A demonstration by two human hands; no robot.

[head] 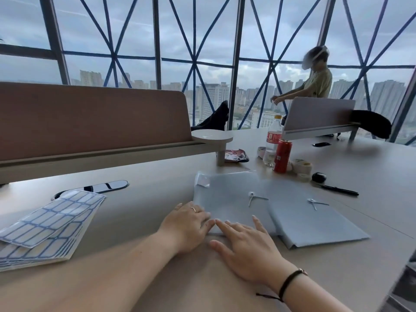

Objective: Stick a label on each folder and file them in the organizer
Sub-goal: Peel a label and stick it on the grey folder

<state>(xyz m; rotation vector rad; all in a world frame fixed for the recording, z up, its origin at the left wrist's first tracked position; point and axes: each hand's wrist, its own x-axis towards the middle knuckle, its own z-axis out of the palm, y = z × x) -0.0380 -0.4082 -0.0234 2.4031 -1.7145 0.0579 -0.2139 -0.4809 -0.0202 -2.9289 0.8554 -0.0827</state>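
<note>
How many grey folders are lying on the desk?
2. One folder lies under both hands' fingertips; the second folder lies to its right, overlapping it. More could be hidden beneath them.

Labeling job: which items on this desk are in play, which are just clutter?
In play:
left folder, under left hand and right hand
right folder
label sheets
black pen, possibly

Clutter:
red can
water bottle
tape rolls
snack packet
phone

Two grey folders (227,199) (315,221) lay flat, overlapping, string-tied; label sheets (47,224) stacked at the left.
</note>
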